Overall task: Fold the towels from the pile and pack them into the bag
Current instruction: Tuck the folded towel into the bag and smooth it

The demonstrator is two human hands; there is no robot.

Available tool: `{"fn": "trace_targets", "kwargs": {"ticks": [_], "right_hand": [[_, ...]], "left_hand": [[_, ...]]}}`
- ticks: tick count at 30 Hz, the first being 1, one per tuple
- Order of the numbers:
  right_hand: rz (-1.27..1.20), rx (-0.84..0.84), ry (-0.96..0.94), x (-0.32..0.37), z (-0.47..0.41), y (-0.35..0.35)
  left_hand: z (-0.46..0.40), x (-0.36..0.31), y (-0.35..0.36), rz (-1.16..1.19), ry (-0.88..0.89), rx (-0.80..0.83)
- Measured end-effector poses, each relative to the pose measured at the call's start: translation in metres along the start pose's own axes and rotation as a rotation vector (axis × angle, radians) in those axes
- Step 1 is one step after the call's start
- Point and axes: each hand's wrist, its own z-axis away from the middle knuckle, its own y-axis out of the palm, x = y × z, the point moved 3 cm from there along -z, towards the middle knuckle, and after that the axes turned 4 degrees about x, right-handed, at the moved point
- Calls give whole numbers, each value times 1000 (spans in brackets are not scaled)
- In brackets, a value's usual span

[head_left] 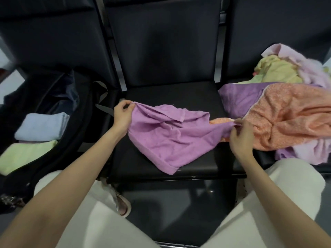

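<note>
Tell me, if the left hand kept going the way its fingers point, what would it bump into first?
The left hand pinches the purple towel, fingers pointing right across the seat. Going on, it would probably meet more of that towel first; depth is unclear.

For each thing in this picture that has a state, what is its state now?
Purple towel: unfolded, crumpled on the black seat, held at two corners.
Left hand: pinches one corner.
Right hand: pinches the other corner.
Bag: open, partly filled.
Blue towel: folded, in the bag.
Green towel: folded, in the bag.
Pile: unfolded, heaped at the right.
</note>
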Motion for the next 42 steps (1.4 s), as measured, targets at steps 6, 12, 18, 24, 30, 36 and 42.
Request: {"fn": "trace_targets", "kwargs": {"ticks": [6,12,18,24,30,36,42], "right_hand": [[186,205,-106,12,53,30],[303,891,-395,37,124,82],[189,818,-435,47,133,112],[-490,814,65,77,90,83],[-412,1123,90,99,47,40],[-432,1108,149,75,31,28],[-274,915,109,55,15,5]], "left_hand": [[27,42,-6,-210,-20,73],[45,51,-6,-271,25,131],[46,47,-19,-311,101,146],[42,51,-39,-412,170,119],[28,40,-39,-419,176,59],[12,47,-48,-506,158,59],[15,71,-59,-613,101,112]]}}
